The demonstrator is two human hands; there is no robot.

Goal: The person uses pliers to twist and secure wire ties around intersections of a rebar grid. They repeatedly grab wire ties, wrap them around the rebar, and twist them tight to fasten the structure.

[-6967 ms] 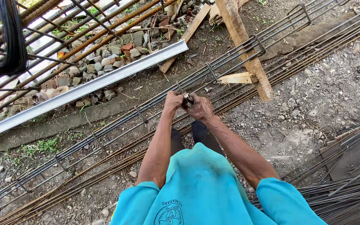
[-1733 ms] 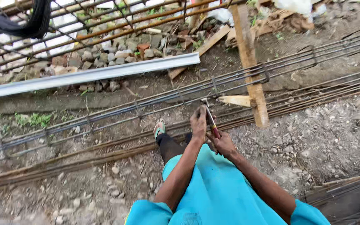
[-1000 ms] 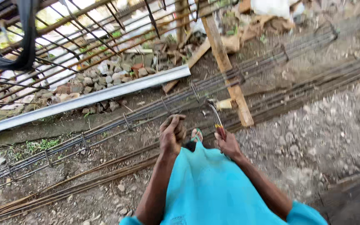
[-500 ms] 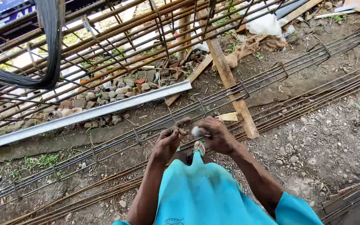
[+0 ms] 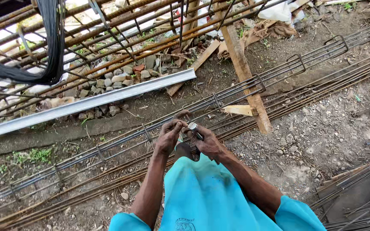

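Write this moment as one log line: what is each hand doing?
left hand: pinching at rebar cage | right hand: gripping pliers | both over cage on gravel ground

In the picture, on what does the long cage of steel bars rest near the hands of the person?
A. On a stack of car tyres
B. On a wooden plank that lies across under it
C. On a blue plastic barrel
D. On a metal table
B: the rebar cage crosses over a wooden plank that lies on the ground, just beyond the left hand and the right hand.
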